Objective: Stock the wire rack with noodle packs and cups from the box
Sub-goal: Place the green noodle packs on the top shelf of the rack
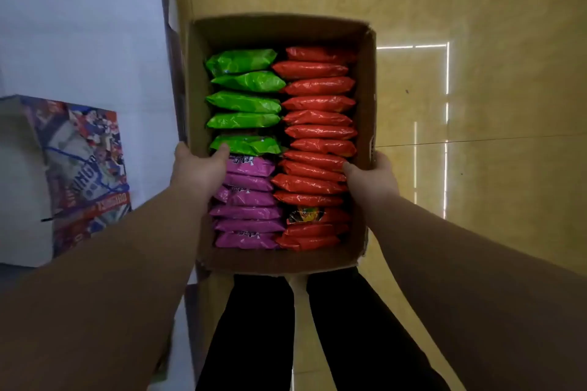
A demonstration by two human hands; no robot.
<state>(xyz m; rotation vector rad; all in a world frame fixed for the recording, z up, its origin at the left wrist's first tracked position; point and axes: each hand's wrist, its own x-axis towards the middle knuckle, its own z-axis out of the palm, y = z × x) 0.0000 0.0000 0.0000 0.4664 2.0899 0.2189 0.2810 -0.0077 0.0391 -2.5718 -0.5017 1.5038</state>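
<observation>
Nearest, my two legs in dark trousers (317, 333) stand on the glossy yellow floor (476, 25), directly under the near end of the cardboard box (279, 32). Both forearms reach forward from the lower corners of the view and meet the box at about its middle. My left hand (198, 168) grips the left wall, thumb hooked over the rim and lying against a green pack, the remaining fingers hidden on the outside of the cardboard. My right hand (371, 174) grips the right wall in the same way, thumb inside touching the red packs, fingers out of sight behind the wall. The box hangs between the two hands, open top toward me, above the floor.

Inside, the packs stand on edge in two columns. The left column holds purple noodle packs (247, 200) at the near end and green noodle packs (244, 101) beyond them; the boundary between the two colours lies just beside my left thumb. The right column is filled along its whole length with red noodle packs (317, 117), one near pack turned to show a printed face.

To the left, against a white wall (79, 9), a printed carton (82, 168) with colourful graphics sits beside my left forearm. Bright light strips reflect in the floor to the right of the box.
</observation>
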